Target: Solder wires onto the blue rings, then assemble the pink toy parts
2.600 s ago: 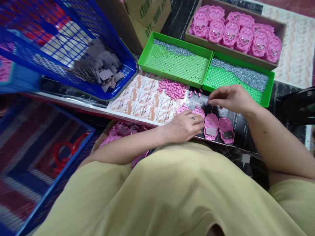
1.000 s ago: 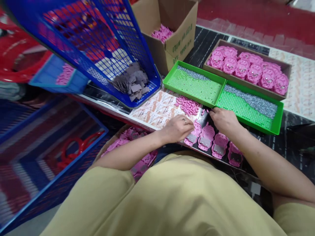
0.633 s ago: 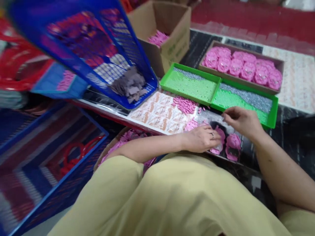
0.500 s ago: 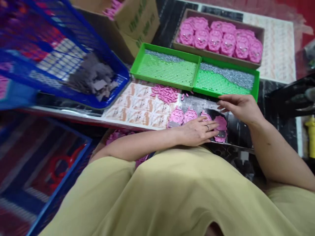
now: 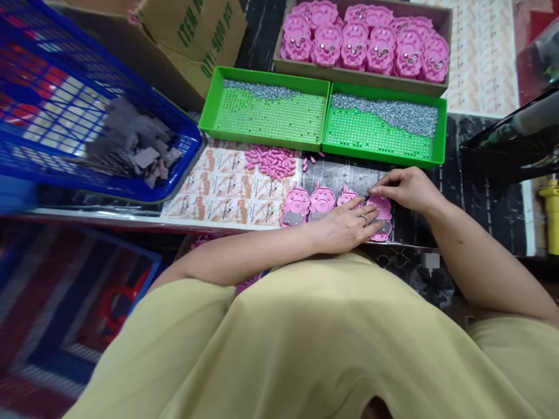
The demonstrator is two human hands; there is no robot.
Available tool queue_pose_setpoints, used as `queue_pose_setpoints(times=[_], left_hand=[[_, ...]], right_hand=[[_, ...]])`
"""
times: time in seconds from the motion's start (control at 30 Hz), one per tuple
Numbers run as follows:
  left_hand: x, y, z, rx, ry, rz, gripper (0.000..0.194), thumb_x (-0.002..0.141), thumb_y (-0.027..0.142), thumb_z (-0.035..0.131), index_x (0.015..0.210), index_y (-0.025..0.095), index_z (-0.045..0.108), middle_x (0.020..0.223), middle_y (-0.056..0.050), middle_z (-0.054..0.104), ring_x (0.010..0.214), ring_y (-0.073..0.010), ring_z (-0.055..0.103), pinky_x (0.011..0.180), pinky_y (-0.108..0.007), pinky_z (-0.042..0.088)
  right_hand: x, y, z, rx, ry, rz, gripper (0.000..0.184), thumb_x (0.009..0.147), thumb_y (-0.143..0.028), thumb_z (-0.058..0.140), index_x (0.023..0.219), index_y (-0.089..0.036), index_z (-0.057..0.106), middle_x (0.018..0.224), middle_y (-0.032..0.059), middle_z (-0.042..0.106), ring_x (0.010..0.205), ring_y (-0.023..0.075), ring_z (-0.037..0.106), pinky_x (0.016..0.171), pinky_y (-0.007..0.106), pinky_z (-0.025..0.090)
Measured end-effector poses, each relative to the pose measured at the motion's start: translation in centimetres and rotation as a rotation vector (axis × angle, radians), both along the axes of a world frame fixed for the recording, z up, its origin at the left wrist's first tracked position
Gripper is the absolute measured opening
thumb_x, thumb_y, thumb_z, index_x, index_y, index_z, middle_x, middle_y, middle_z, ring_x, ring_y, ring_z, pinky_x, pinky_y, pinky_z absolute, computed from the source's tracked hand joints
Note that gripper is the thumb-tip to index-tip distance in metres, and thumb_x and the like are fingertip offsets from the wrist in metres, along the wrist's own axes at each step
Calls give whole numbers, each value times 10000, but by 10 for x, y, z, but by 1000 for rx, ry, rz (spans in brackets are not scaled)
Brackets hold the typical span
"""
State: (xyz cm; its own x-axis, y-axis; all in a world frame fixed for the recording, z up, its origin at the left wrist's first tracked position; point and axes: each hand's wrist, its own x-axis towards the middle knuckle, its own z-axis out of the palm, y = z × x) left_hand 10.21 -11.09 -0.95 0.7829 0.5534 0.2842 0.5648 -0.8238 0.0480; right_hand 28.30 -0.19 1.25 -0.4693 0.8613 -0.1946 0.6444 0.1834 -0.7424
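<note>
Fingers of the left hand (image 5: pixel 338 231) are stretched out and slightly spread, lying over the third shell (image 5: pixel 347 198) and reaching onto the rightmost shell (image 5: pixel 380 205); the right hand (image 5: pixel 409 187) has thumb and index finger close together at the top edge of that last shell, and I cannot tell whether they pinch anything. From the left, a blue basket (image 5: pixel 187 160) holds a heap of flat grey plates (image 5: pixel 146 158). Next, on patterned paper (image 5: pixel 207 189), comes a pile of pink pegs (image 5: pixel 271 162). A left green tray (image 5: pixel 273 119) of tiny silvery pieces stands behind it. Four shells lie in a row along the near edge of the dark table (image 5: pixel 493 174). The leftmost shell (image 5: pixel 297 201) is bright pink, with a wavy rim, fine slots across its middle, a flat grey piece low down and a stubby peg at the top. The second shell (image 5: pixel 322 199) looks alike. The third is mostly covered by the hand, its upper part and peg showing. The rightmost has a plain pink upper half and a darker grey piece below, partly under fingertips
</note>
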Motion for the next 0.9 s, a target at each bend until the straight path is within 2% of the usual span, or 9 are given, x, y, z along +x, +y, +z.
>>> queue_pose_setpoints(times=[0.1, 0.2, 0.4, 0.57, 0.67, 0.73, 0.8, 0.83, 0.9], left_hand=[[2, -1, 0, -23, -2, 12, 332, 1008, 227, 495, 1282, 125, 653, 1274, -154, 701, 1256, -258, 624, 1084, -450, 456], [3, -3, 0, -47, -11, 17, 346, 1006, 275, 516, 1285, 124, 654, 1267, -158, 702, 1271, -260, 610, 1097, -448, 443], [2, -3, -2, 0, -52, 26, 354, 980, 310, 567, 1259, 118, 671, 1209, -143, 725, 1190, -261, 649, 1081, -443, 451], [4, -3, -6, 0, -62, 13, 397, 960, 354, 608, 1268, 111, 663, 1207, -152, 723, 1199, -270, 643, 1056, -445, 471], [4, -4, 0, -36, -34, 39, 422, 973, 395, 581, 1300, 137, 649, 1287, -157, 691, 1233, -261, 631, 1092, -461, 451], [-7, -5, 12, 5, -37, 53, 426, 992, 409, 536, 1341, 183, 627, 1386, -149, 634, 1304, -252, 588, 1128, -464, 426], [-32, -9, 29, 118, -84, 146, 424, 1006, 382, 495, 1390, 227, 587, 1487, -130, 552, 1419, -239, 483, 1173, -452, 387], [-51, -13, 37, 186, -119, 256, 432, 1007, 357, 483, 1417, 242, 557, 1527, -121, 509, 1469, -233, 418, 1198, -450, 359], [-100, -27, 51, 321, -206, 575, 471, 994, 319, 486, 1461, 256, 492, 1577, -121, 438, 1525, -242, 317, 1237, -487, 300]], right_hand=[[-4, 0, 1, 59, -67, 38, 177, 700, -365, 784, 713, -189, 778, 716, 39, 731, 660, 159, 634, 647, 283, 466], [-6, -4, 0, 131, -105, 77, 129, 719, -314, 764, 735, -187, 771, 749, 41, 726, 688, 153, 626, 665, 274, 458], [-5, -11, -9, 210, -116, 90, 206, 771, -384, 699, 715, -186, 701, 709, 36, 685, 641, 144, 574, 618, 269, 420], [-3, -9, -13, 201, -149, 47, 294, 741, -464, 734, 882, -211, 682, 643, -19, 634, 539, 120, 526, 507, 234, 335], [-2, -8, -11, 203, -140, 36, 383, 735, -565, 715, 885, -217, 661, 608, -26, 610, 521, 125, 531, 500, 236, 355], [-2, -10, -6, 221, -119, 57, 459, 747, -661, 649, 862, -217, 649, 585, -15, 606, 501, 139, 534, 504, 257, 397], [-1, -12, 1, 248, -93, 72, 511, 751, -722, 577, 848, -225, 648, 589, 10, 626, 491, 168, 547, 501, 296, 431], [-1, -12, 6, 261, -85, 66, 506, 740, -724, 571, 833, -233, 648, 604, 29, 646, 502, 192, 567, 500, 320, 447], [0, -9, 17, 247, -83, -52, 428, 708, -684, 596, 795, -272, 669, 707, 58, 710, 624, 255, 659, 573, 380, 512]])
